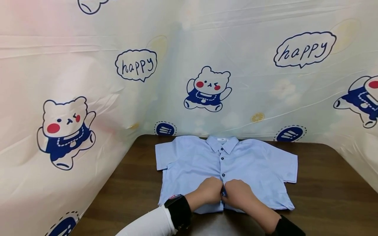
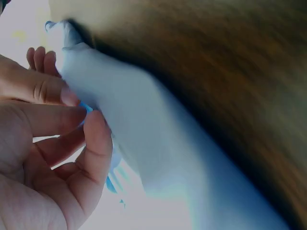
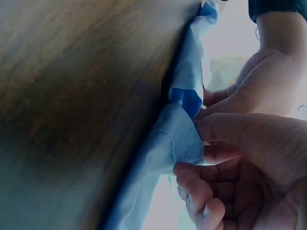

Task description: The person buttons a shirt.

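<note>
A light blue short-sleeved shirt (image 1: pixel 227 164) lies flat, front up, on the far middle of the dark wooden table (image 1: pixel 325 183), collar toward the far cartoon-bear backdrop (image 1: pixel 208 88). At the near end of its button placket, the left hand (image 1: pixel 208 191) pinches the left front edge between thumb and fingertips (image 2: pixel 91 129). Just beside it and touching it, the right hand (image 1: pixel 237 193) grips the right front edge, fingers (image 3: pixel 199 177) curled round the cloth. No containers show.
</note>
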